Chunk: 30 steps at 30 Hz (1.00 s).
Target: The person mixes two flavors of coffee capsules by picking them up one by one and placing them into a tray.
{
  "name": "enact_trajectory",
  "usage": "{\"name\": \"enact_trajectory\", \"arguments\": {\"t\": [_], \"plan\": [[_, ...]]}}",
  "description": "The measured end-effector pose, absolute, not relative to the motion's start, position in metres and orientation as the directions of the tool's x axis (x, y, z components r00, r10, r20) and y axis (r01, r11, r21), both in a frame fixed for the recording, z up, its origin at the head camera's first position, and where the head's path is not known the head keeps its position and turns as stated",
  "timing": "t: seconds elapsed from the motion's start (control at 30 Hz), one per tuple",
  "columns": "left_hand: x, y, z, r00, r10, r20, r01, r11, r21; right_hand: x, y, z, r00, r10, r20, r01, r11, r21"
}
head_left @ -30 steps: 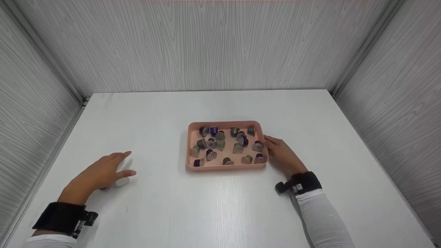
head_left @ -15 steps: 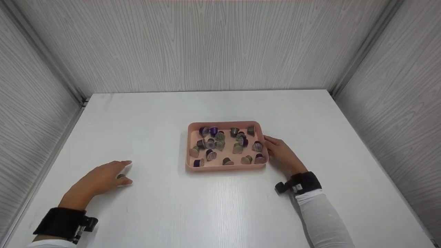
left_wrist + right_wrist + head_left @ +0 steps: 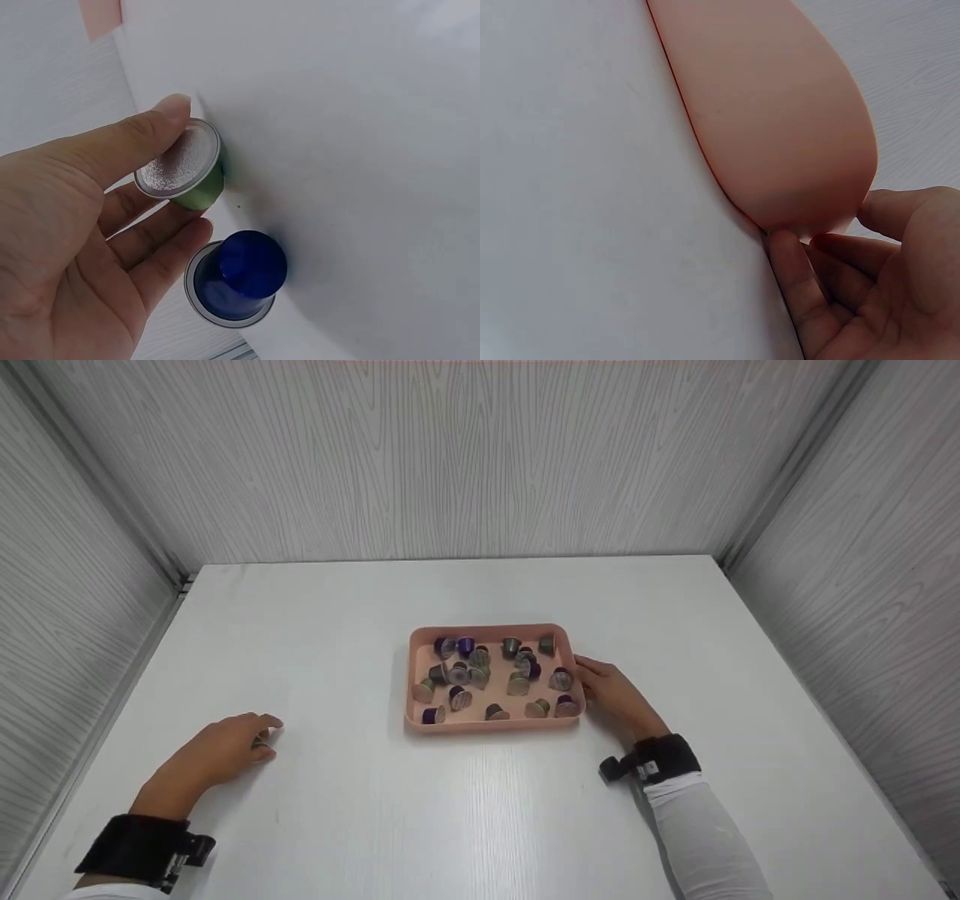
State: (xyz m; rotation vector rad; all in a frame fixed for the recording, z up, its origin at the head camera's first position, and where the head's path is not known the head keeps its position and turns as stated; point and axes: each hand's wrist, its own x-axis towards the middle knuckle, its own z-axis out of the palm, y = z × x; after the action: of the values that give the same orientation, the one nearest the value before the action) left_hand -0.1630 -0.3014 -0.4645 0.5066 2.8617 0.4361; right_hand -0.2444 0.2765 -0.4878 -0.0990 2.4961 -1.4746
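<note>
In the left wrist view, my left hand (image 3: 221, 750) pinches a green coffee capsule (image 3: 199, 193), its thumb on the silver foil lid and fingertips at the far side. A dark blue coffee capsule (image 3: 251, 266) lies on the table just beside the lower fingertips; the hand hides it in the head view. My right hand (image 3: 619, 697) holds the right end of a pink tray (image 3: 495, 726), thumb at the rim and other fingers low against the outer wall. Inside the tray lie several purple, green and dark grey coffee capsules (image 3: 517, 682).
The tray rests mid-way across a white table (image 3: 480, 810). Grey wood-grain panels (image 3: 480, 457) rise behind the table and along both sides. Black straps with small cameras sit on both wrists, and a cable runs beside the right sleeve (image 3: 701, 832).
My left hand has shifted slightly toward the near edge, and its thumb and index finger have drawn together on the green capsule, which has tilted. The right hand and tray have stayed put.
</note>
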Motion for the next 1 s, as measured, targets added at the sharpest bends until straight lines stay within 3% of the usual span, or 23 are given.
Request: {"name": "enact_trajectory", "arguments": {"t": [0.7, 1.0], "plan": [[-0.178, -0.288, -0.453, -0.912, 0.39, -0.126, 0.342, 0.894, 0.291, -0.242, 0.277, -0.487, -0.976, -0.169, -0.138, 0.034, 0.505, -0.862], [-0.19, -0.271, -0.443, -0.896, 0.445, -0.013, 0.423, 0.861, 0.28, -0.243, 0.277, -0.488, -0.975, -0.176, -0.134, 0.029, 0.5, -0.866]]}}
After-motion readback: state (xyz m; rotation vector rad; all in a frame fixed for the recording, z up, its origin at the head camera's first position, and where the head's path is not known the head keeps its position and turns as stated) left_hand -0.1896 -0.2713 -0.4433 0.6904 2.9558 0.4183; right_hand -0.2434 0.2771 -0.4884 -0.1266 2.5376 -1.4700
